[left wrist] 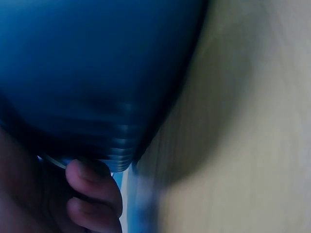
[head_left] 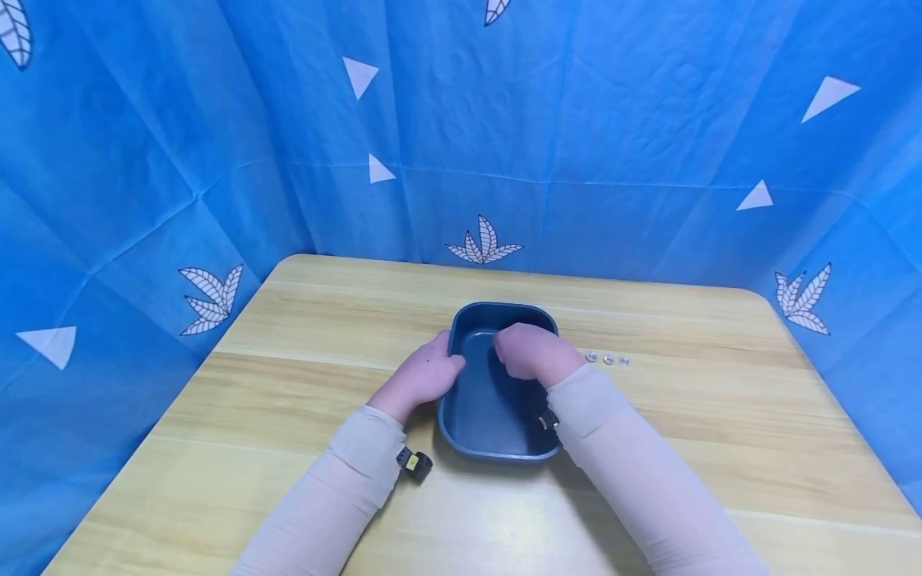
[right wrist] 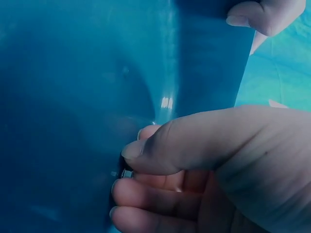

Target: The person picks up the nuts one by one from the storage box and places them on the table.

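A dark blue rectangular bin [head_left: 493, 412] with rounded corners stands on the table. My left hand [head_left: 426, 372] grips its left rim, thumb over the inside and fingers along the outer wall. In the left wrist view, curled fingertips [left wrist: 92, 184] show beside the ribbed wall. My right hand [head_left: 531, 352] reaches down into the bin, near its far right part. In the right wrist view, the thumb and fingers pinch a small shiny, silvery piece [right wrist: 127, 173] close over the bin's floor. Most of that piece is hidden by the fingers.
Three small shiny round pieces [head_left: 608, 360] lie in a row on the wooden table [head_left: 720, 432], just right of the bin. A blue curtain [head_left: 619, 144] with white triangles and leaves hangs behind and along the sides of the table.
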Available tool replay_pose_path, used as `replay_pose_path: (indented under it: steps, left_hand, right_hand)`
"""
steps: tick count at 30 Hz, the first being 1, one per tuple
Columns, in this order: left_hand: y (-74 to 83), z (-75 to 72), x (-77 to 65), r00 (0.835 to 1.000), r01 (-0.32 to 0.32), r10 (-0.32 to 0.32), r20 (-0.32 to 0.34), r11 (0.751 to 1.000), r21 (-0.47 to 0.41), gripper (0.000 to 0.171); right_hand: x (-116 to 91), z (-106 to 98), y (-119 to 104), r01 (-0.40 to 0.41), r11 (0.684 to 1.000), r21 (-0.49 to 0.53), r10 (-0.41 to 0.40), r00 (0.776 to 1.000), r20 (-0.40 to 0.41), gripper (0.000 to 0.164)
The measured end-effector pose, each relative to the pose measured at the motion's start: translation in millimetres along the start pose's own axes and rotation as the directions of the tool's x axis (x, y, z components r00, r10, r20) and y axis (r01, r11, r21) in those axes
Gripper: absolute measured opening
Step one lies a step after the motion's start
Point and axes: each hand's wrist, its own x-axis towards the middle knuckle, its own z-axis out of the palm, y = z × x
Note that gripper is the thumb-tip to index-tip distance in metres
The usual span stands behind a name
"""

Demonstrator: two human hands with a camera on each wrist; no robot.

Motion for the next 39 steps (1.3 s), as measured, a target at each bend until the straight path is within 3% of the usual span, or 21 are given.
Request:
replay_pose_path:
  steps: [14, 23, 39]
  left_hand:
    - [-0.4, 0.1, 1.1, 1.0, -0.003, 0.003, -0.007, 1.0, 0.012, 0.054]
    - [0.3, -0.7, 1.3, 0.999, -0.039, 0.039, -0.009, 0.999, 0.032, 0.052]
    - [0.1, -2.3, 0.9, 1.0, -0.028, 0.028, -0.005, 0.999, 0.033, 0.048]
  right_hand:
    - [0.4, 0.4, -3.6, 0.046, 0.999, -0.008, -0.046, 0.999, 0.009, 0.025]
    - [2.5, -2.2, 0.3, 0.073, 0.995, 0.065, -0.072, 0.997, -0.01, 0.017]
    - [-2.6, -10.3, 0.0, 0.129, 0.984, 0.126, -0.119, 0.989, -0.084, 0.011]
